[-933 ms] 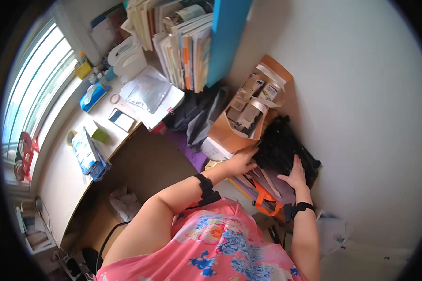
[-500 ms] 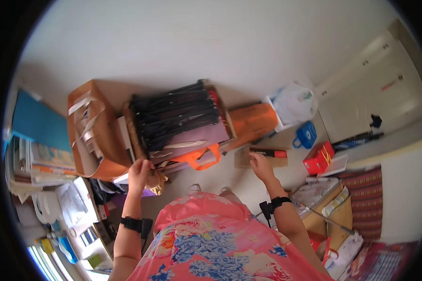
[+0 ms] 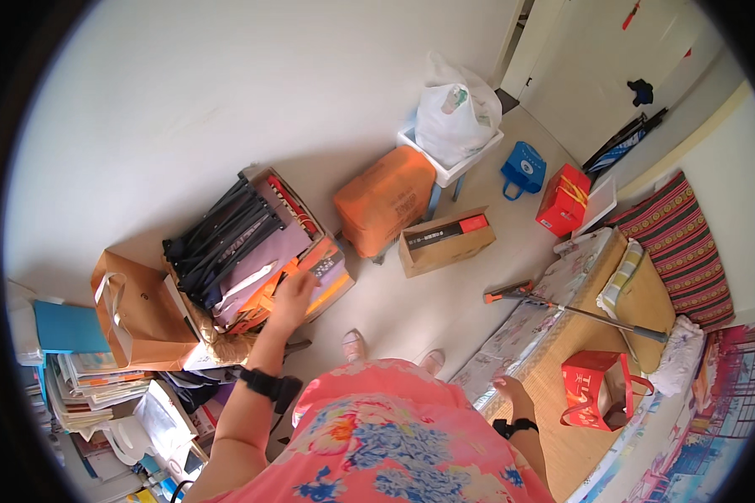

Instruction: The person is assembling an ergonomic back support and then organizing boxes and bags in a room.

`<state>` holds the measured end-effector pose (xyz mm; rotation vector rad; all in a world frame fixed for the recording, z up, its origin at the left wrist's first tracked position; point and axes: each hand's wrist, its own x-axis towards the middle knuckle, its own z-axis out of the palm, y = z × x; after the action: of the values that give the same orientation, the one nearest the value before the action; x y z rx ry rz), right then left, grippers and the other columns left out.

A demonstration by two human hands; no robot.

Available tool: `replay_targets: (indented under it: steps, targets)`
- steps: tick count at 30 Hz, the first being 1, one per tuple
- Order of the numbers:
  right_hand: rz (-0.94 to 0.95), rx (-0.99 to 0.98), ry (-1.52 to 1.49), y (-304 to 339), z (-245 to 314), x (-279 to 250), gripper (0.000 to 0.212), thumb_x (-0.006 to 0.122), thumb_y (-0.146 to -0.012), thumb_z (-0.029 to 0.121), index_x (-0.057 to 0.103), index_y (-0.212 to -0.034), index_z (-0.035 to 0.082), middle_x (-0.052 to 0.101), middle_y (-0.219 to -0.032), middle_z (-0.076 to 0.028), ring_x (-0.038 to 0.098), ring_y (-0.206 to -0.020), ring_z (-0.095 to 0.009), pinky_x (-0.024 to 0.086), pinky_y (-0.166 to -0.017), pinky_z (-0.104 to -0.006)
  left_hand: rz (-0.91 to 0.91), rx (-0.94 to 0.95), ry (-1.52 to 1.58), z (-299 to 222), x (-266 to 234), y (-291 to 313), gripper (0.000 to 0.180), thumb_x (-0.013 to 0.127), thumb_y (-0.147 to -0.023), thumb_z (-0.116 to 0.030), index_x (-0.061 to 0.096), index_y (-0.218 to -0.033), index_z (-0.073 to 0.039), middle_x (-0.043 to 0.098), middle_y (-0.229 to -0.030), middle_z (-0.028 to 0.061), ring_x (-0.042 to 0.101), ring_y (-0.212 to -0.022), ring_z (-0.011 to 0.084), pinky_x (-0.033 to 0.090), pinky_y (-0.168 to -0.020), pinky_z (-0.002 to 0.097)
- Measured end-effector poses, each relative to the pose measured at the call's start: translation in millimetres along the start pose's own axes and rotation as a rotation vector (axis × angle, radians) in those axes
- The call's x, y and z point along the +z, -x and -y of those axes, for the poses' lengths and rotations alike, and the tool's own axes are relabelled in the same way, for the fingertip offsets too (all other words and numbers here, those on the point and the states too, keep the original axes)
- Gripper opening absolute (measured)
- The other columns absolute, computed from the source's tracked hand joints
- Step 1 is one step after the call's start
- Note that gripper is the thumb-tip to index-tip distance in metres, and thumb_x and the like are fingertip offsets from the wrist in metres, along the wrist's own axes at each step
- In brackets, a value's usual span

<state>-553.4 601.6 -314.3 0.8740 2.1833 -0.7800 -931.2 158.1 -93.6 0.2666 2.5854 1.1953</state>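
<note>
Left hand (image 3: pixel 292 295) flat on orange bag (image 3: pixel 310 281) in open cardboard box (image 3: pixel 331 251), beside stacked black bags (image 3: pixel 218 239). Right hand (image 3: pixel 512 392) hangs loose near bed edge (image 3: pixel 512 335), fingers uncurled. Brown paper bag (image 3: pixel 134 314) left of the box.

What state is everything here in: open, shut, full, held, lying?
Left hand: open, resting on the stack in the box.
Right hand: low by the mat, holding nothing visible.
Box of folded bags: open, crammed.
White plastic bag: full, in a white tub.
Brown paper bag: upright, open.
Long carton: shut, lying flat.
Red gift bag: upright, open.
</note>
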Motion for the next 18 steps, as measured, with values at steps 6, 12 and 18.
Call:
replay_targets:
  steps: [6, 12, 18]
  targets:
    - [0.075, 0.071, -0.135, 3.9, -50.6, -26.0, 0.044, 0.063, -0.085, 0.033, 0.061, -0.119, 0.006, 0.066, -0.112, -0.015, 0.063, -0.105, -0.029, 0.049, -0.088, -0.0374, 0.283, -0.047, 0.063, 1.0, 116.5, -23.3, 0.029, 0.060, -0.089, -0.029, 0.065, -0.103, -0.004, 0.066, -0.095, 0.0156, 0.063, -0.091, 0.0304, 0.049, -0.084, 0.0368]
    - [0.092, -0.005, -0.019, -57.0, -52.6, -72.6, 0.043, 0.063, -0.085, 0.033, 0.062, -0.118, 0.006, 0.066, -0.112, -0.015, 0.062, -0.107, -0.029, 0.048, -0.090, -0.0365, 0.277, 0.044, -0.198, 25.3, 171.1, -69.7, 0.036, 0.062, -0.086, -0.032, 0.063, -0.109, -0.004, 0.061, -0.113, 0.0189, 0.056, -0.110, 0.0329, 0.044, -0.095, 0.0418]
    - [0.068, -0.168, 0.073, -144.3, 3.4, -112.6, 0.037, 0.059, -0.084, 0.029, 0.064, -0.112, 0.006, 0.066, -0.109, -0.017, 0.062, -0.103, -0.033, 0.048, -0.090, -0.0395, 0.205, -0.185, -0.213, 62.8, 203.6, -162.6, 0.047, 0.064, -0.085, -0.034, 0.056, -0.118, -0.002, 0.057, -0.120, 0.0220, 0.050, -0.118, 0.0362, 0.040, -0.100, 0.0431]
